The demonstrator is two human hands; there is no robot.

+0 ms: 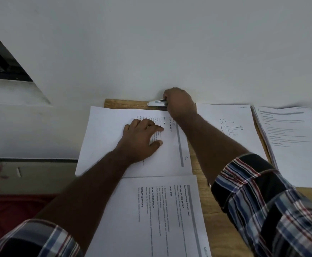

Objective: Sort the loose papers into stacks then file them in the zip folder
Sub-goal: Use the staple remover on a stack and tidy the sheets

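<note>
Fingers of the left hand (142, 138) lie fairly flat and a little spread on the printed sheet (131, 141), fingertips pressing into the text block and the thumb stretched out nearer the body, so that page is pinned to the wooden desk (197, 175). Just beyond those fingertips, against the white wall (151, 43), the right hand (179, 104) curls its fingers round a small silvery tool (157, 103), a stapler by the look of it though I cannot be sure, with its nose poking out to the left over the bare strip of wood past the sheet's far edge. Nearer the body from the pressing hand sits a second printed sheet (157, 216), headings turned sideways, its far edge meeting the pinned page. Out to the right of the gripping hand lies a sheet with a line drawing of a figure (229, 127), and further right again a thicker stack (288, 138) with its edges fanned. No zip folder shows anywhere, so filing looks a way off; this reads as the sorting and fastening stage. To do it well, keep that left palm firm so the pages stay square, bring the tool's mouth fully over the corner nearest it, and check the edges line up before squeezing, since a slipped sheet would be fastened crooked.
</note>
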